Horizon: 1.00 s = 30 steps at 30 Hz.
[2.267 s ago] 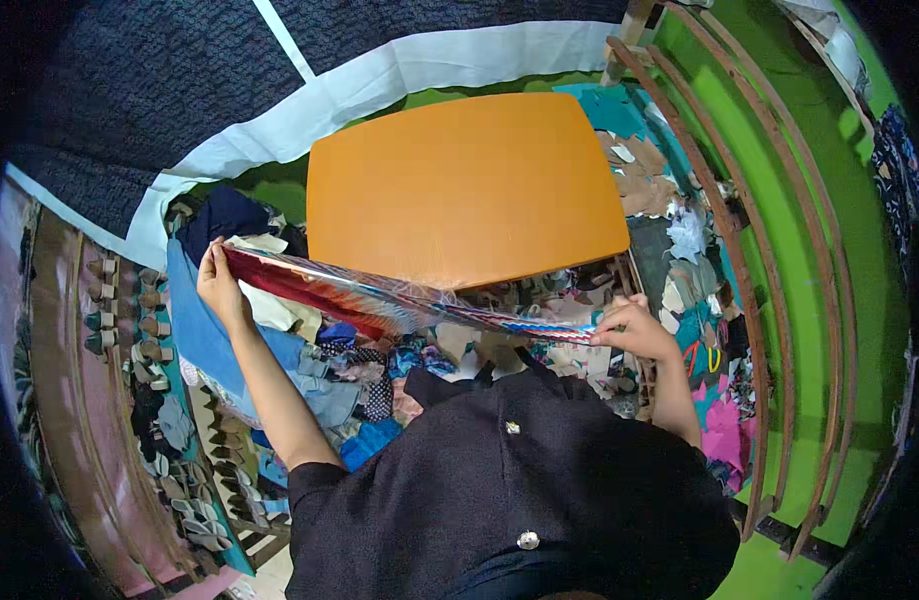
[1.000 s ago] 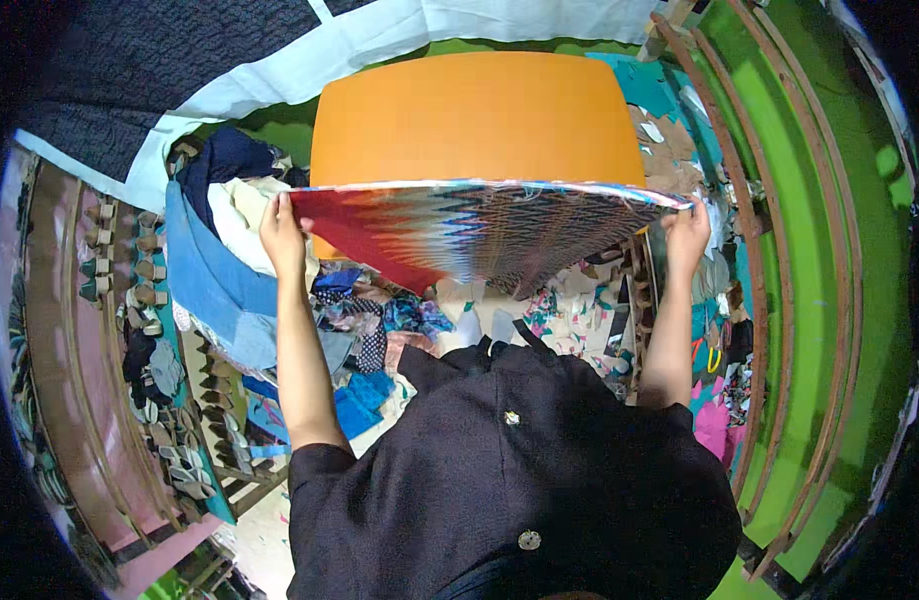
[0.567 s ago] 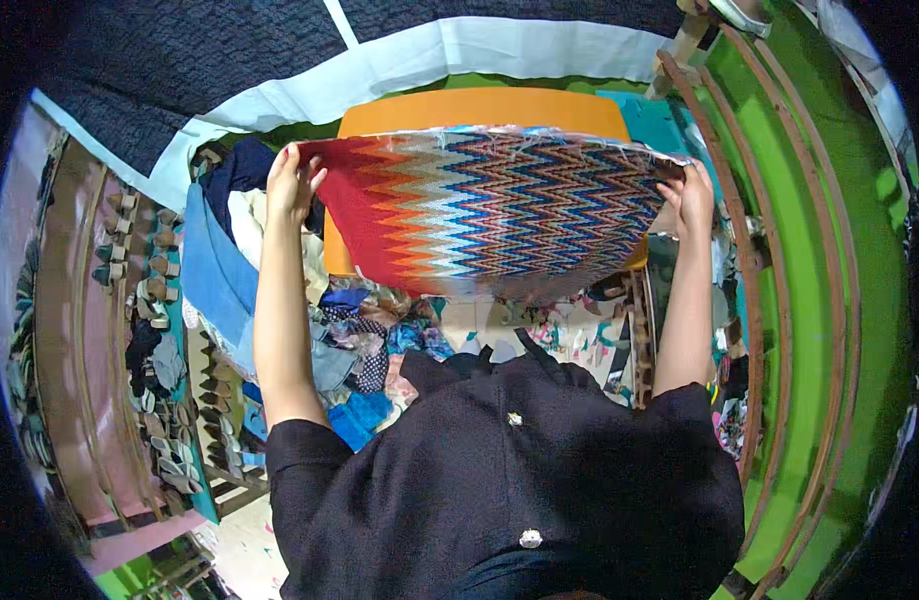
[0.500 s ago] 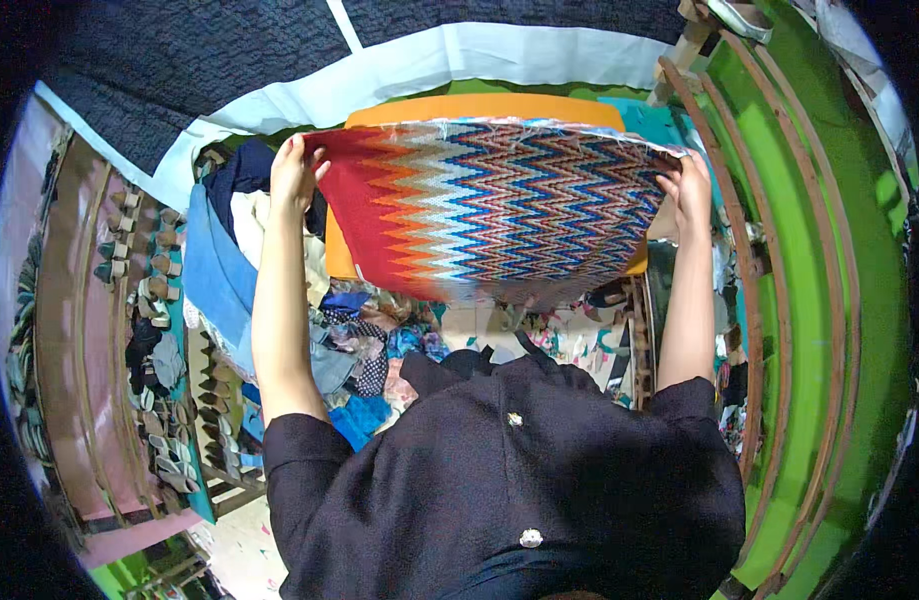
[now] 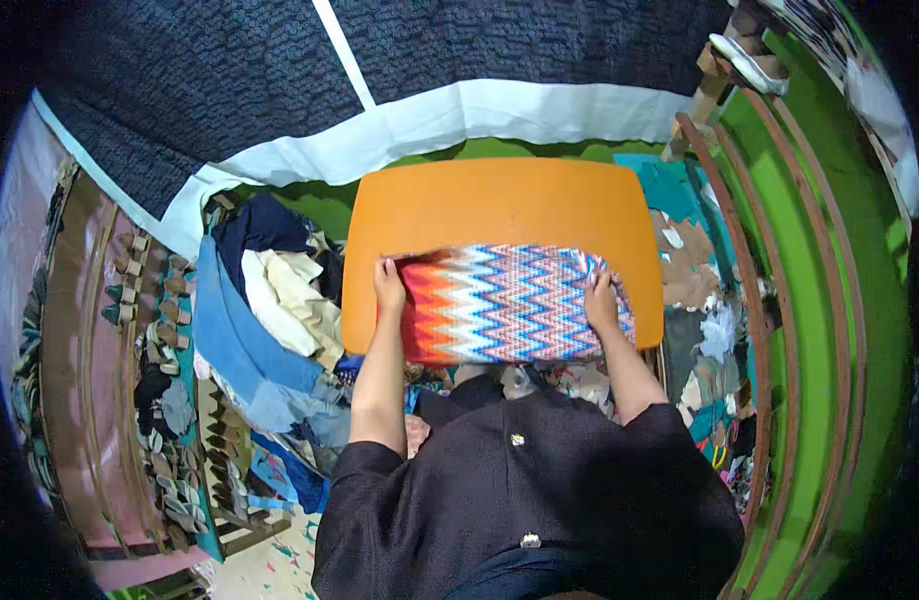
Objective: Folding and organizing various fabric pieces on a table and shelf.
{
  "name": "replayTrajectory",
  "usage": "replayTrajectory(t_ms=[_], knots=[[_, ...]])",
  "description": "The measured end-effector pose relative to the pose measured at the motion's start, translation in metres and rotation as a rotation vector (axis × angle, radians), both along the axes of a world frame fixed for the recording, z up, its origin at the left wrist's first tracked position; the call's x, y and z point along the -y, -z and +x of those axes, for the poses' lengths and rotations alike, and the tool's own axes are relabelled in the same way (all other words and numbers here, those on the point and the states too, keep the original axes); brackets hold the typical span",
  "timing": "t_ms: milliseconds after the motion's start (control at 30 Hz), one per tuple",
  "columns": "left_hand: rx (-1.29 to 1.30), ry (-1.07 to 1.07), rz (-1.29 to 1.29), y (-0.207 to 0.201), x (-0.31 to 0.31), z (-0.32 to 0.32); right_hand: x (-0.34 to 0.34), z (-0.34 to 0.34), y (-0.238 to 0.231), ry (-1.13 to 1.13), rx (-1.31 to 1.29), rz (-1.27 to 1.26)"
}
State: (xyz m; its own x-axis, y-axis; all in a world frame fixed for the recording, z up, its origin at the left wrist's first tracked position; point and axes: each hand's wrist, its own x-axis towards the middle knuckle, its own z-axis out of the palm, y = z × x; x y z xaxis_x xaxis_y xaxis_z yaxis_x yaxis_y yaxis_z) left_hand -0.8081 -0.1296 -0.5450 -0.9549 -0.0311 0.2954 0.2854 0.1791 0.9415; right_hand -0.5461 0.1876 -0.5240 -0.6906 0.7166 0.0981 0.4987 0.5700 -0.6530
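A woven zigzag-patterned fabric [image 5: 509, 305], red and orange at its left and blue, white and brown to the right, stretches between my hands. My left hand [image 5: 388, 285] is closed on its upper left corner. Near the upper right corner, my right hand [image 5: 601, 300] grips the cloth, which bunches slightly at the fingers and hangs a little past them. The fabric covers the near part of an orange tabletop [image 5: 499, 200], and its lower edge reaches toward my body. What lies directly under the cloth is hidden.
A heap of clothes, with a blue denim piece [image 5: 244, 320] and cream cloth [image 5: 289, 300], lies left of the table. Shoe-part racks [image 5: 164, 350] stand further left. Fabric scraps [image 5: 714, 330] and wooden rails [image 5: 809, 250] are on the right. A white-edged dark curtain [image 5: 519, 105] hangs behind.
Both hands have come down and closer together, lowering the fabric from a raised, spread position onto the near side of the orange table. More of the tabletop now shows.
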Motion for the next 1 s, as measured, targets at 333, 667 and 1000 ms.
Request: replayTrajectory(t_ms=[333, 667, 1000], knots=[[-0.109, 0.158, -0.493, 0.016, -0.041, -0.050, -0.039, -0.072, 0.030, -0.002, 0.116, 0.304], [-0.166, 0.228, -0.598, 0.001, -0.140, -0.189, -0.114, -0.200, 0.019, 0.025, 0.068, 0.367], [0.238, 0.406, -0.284, -0.016, -0.194, -0.365, -0.235, -0.310, -0.016, 0.151, -0.048, 0.128]])
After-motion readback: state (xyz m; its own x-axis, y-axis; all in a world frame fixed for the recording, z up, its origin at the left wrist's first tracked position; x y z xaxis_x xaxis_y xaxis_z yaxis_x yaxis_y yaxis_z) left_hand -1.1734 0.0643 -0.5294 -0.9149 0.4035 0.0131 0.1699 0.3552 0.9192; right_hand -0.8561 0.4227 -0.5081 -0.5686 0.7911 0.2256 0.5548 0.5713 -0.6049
